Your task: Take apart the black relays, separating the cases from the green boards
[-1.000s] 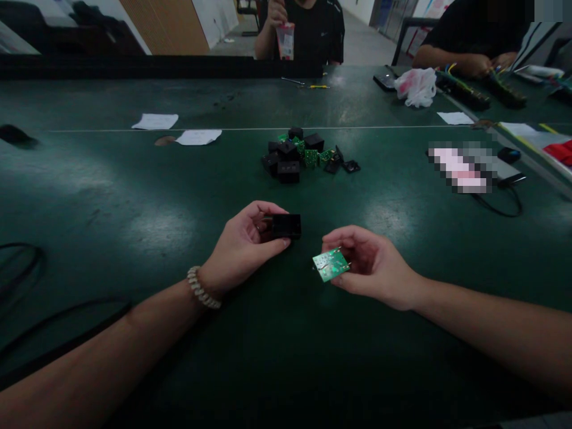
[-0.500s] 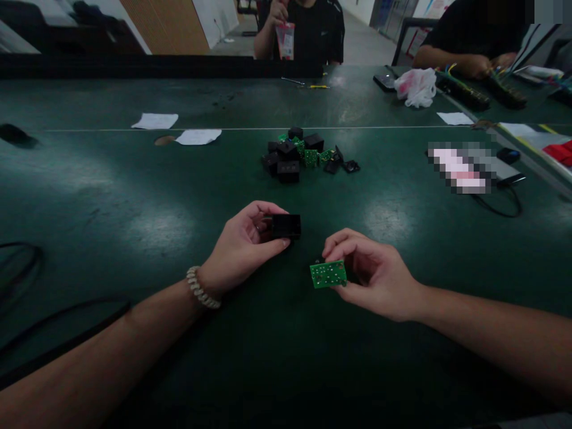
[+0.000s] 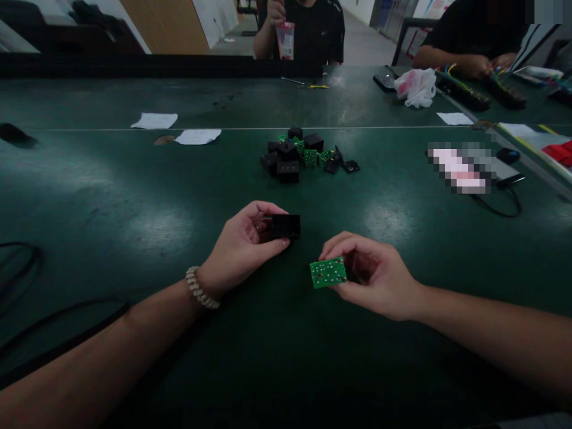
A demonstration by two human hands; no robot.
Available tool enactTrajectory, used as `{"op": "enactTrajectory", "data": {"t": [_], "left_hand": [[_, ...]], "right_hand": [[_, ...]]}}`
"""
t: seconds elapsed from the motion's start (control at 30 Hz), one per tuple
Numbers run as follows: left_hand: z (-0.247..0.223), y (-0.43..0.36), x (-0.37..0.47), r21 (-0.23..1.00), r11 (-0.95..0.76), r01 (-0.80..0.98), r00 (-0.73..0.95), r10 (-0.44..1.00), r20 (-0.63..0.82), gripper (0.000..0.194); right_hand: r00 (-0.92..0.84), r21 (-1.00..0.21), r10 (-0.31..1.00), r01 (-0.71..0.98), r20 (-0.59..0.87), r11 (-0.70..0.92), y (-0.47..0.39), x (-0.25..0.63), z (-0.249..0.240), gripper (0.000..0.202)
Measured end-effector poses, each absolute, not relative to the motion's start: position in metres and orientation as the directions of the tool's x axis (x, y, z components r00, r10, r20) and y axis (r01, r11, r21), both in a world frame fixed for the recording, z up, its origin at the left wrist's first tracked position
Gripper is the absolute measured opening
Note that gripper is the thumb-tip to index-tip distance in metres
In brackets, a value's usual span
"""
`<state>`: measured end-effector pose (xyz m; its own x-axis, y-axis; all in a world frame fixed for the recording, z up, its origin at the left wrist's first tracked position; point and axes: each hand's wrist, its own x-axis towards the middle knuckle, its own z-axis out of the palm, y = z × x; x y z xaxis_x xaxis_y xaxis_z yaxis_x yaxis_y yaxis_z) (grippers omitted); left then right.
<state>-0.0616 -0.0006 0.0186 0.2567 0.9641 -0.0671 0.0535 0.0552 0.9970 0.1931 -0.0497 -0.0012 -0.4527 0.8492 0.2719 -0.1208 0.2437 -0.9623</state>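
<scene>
My left hand (image 3: 248,235) is closed on a small black plastic case (image 3: 286,226), its hollow side facing me. Thumb below and fingers above grip the case. To the right and a little nearer, my right hand (image 3: 373,271) pinches a green circuit board (image 3: 328,273) by its right end. The board's solder side, dotted with joints, faces me; its other side is hidden. Case and board are apart. Farther off on the table lies a pile of black cases (image 3: 288,171) mixed with green circuit boards (image 3: 310,157) and small black parts (image 3: 351,166).
Paper slips (image 3: 199,136) lie at the back left, and black cables (image 3: 67,307) at the left. A crumpled plastic bag (image 3: 416,87) sits at the back right, before wired black strips (image 3: 465,92). Two people are across the green table (image 3: 214,369), one holding a drink pouch (image 3: 286,40).
My right hand has tilted the circuit board slightly, so more of its solder side shows. My left hand and the case have hardly moved.
</scene>
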Motion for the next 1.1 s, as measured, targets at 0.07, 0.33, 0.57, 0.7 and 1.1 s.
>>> {"op": "enactTrajectory", "data": {"t": [0.07, 0.33, 0.57, 0.7, 1.1], "left_hand": [[0.0188, -0.0008, -0.0617, 0.997, 0.059, 0.055, 0.253, 0.965, -0.071, 0.047], [0.0182, -0.0004, -0.0624, 0.997, 0.047, 0.066, 0.257, 0.964, -0.063, 0.047], [0.0196, -0.0015, -0.0607, 0.997, 0.042, 0.062, 0.256, 0.965, -0.056, 0.047], [0.0197, -0.0018, -0.0608, 0.996, 0.044, 0.072, 0.254, 0.965, -0.061, 0.047], [0.0186, -0.001, -0.0613, 0.997, 0.042, 0.063, 0.251, 0.966, -0.056, 0.045]], "right_hand": [[-0.451, -0.962, 0.849, -0.129, 0.274, 0.242, -0.0498, 0.1932, -0.0017, 0.032], [-0.441, -0.962, 0.856, -0.162, 0.268, 0.218, -0.0505, 0.1915, -0.002, 0.033], [-0.424, -0.984, 0.889, -0.122, 0.172, 0.132, -0.052, 0.1921, 0.0017, 0.038], [-0.426, -0.989, 0.895, -0.118, 0.129, 0.086, -0.0525, 0.1928, 0.0028, 0.04], [-0.406, -0.989, 0.911, -0.146, 0.08, 0.022, -0.0534, 0.1923, 0.0041, 0.053]]}}
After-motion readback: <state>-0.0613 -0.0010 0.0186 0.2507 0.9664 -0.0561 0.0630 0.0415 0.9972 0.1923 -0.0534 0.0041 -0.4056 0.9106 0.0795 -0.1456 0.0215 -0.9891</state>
